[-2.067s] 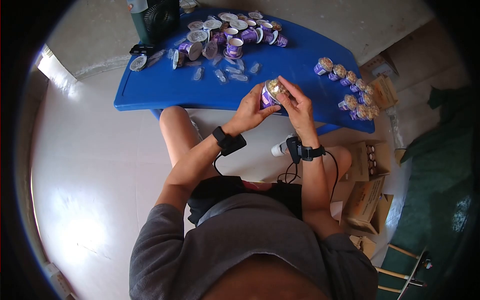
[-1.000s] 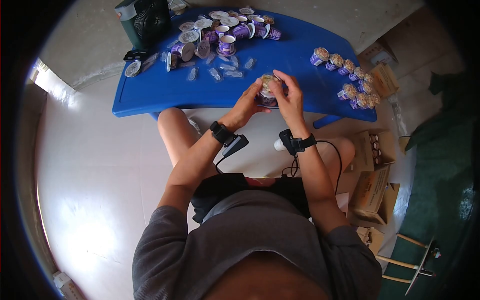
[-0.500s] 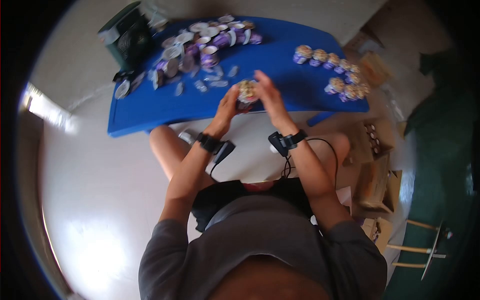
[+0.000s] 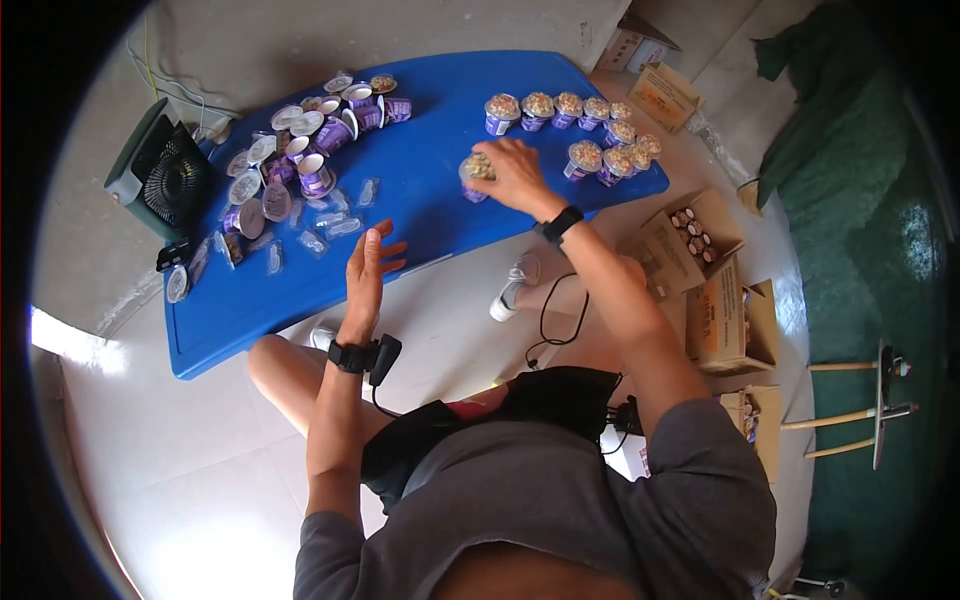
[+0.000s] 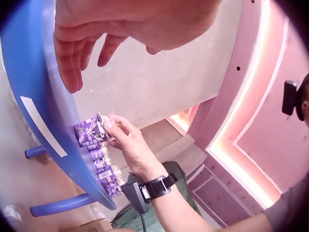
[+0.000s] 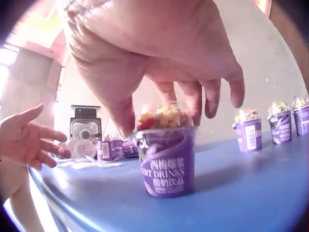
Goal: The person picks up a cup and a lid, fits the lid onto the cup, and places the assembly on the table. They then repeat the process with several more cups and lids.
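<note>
Yogurt cup (image 6: 168, 159), one, is upright at the desk (image 4: 420, 150); I can't tell whether it touches. The right hand (image 4: 513, 175) curls over its clear lid (image 6: 165, 116) from above, likely keeping it level. Toward eight o'clock of it, the left hand (image 4: 368, 268) is spread, holding nothing. Between one and three o'clock, about ten topped cups (image 4: 537, 112) stand in rows, presumably kept apart from the uncountable jumbled cups (image 4: 316, 178) around nine.
</note>
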Demonstrator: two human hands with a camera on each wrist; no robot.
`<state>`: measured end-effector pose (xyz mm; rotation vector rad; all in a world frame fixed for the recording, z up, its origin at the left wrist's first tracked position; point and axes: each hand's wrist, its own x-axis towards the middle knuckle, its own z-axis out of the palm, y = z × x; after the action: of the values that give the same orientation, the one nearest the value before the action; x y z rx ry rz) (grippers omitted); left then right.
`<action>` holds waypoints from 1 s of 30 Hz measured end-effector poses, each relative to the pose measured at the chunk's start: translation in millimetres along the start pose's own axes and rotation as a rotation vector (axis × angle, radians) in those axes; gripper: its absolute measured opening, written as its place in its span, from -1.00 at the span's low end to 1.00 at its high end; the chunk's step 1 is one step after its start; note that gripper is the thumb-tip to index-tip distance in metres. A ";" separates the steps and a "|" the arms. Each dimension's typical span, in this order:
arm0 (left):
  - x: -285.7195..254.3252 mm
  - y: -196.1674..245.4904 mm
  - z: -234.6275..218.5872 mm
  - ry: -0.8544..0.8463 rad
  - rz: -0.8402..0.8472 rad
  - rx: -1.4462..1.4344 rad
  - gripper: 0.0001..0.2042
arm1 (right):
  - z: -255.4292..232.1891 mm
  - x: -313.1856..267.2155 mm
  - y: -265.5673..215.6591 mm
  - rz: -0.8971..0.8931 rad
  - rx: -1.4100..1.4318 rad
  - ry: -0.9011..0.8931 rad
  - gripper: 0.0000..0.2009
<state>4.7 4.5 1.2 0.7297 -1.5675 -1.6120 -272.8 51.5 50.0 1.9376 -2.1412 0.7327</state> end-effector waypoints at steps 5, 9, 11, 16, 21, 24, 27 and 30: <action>1.7 -5.0 1.6 0.010 0.009 0.031 -0.36 | -22.9 27.1 69.1 0.264 -0.387 -0.084 -0.59; -1.2 1.8 2.3 0.020 0.029 0.067 -0.39 | -34.8 46.9 167.8 0.518 -0.443 -0.020 -0.74; 0.1 1.1 2.4 0.039 0.030 0.073 -0.39 | -58.9 45.2 178.1 0.545 -0.308 0.041 -0.75; 4.0 -8.2 3.5 0.030 0.057 0.050 -0.50 | -59.3 39.7 192.5 0.325 -0.273 -0.226 -0.69; 1.2 -7.7 2.3 0.075 0.096 0.096 -0.64 | -69.8 40.3 146.2 0.331 -0.470 -0.531 -0.51; 2.9 -5.3 -3.8 0.136 0.120 0.143 -0.67 | -56.0 45.0 156.0 0.356 -0.585 -0.493 -0.53; 5.3 -5.5 -8.3 0.172 0.108 0.127 -0.68 | -35.9 58.7 112.3 0.148 -0.355 -0.313 -0.62; 8.9 -10.1 -7.6 0.209 0.118 0.096 -0.73 | 12.1 83.3 50.9 -0.106 0.152 -0.252 -0.60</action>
<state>4.8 -7.5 -8.5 0.8140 -1.5142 -1.3376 -331.8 -26.1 63.2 2.3148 -2.1520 0.6813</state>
